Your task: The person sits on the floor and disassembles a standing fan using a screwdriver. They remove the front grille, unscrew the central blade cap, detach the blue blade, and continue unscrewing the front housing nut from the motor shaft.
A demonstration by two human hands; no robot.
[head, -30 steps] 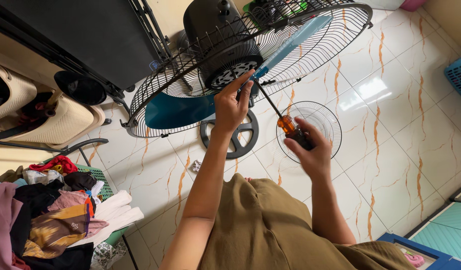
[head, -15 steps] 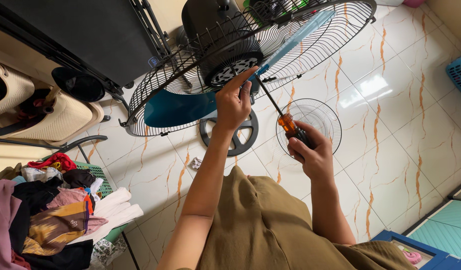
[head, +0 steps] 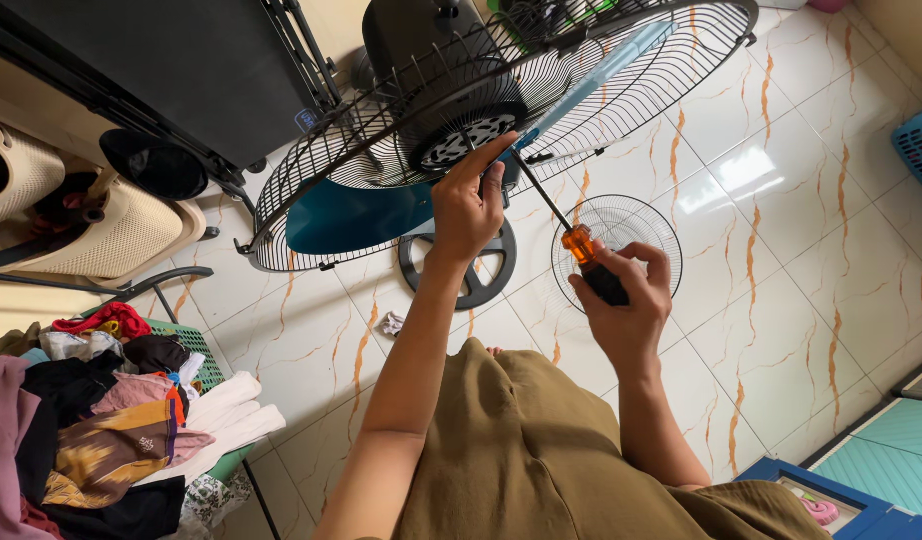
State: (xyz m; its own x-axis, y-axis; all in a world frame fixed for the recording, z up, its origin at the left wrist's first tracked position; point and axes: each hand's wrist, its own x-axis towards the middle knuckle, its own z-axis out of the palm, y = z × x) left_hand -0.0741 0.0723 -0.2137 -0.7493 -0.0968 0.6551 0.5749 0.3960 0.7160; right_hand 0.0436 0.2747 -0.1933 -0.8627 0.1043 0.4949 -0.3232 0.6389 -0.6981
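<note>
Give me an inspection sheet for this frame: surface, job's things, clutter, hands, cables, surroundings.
Surface: glossy white floor tiles with orange veins.
Job's things: fan guard over a teal blade; screwdriver, orange and black handle, tip at the hub.
Clutter: loose round grille and dark ring on the floor; pile of clothes.
Hands: left hand at the hub; right hand grips the screwdriver.
Cables: nothing seen.
Surroundings: blue basket, beige basket.

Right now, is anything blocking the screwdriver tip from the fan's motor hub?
Nothing visible. The screwdriver in the right hand runs freely to the hub; the left hand steadies its tip beside the shaft.
</note>
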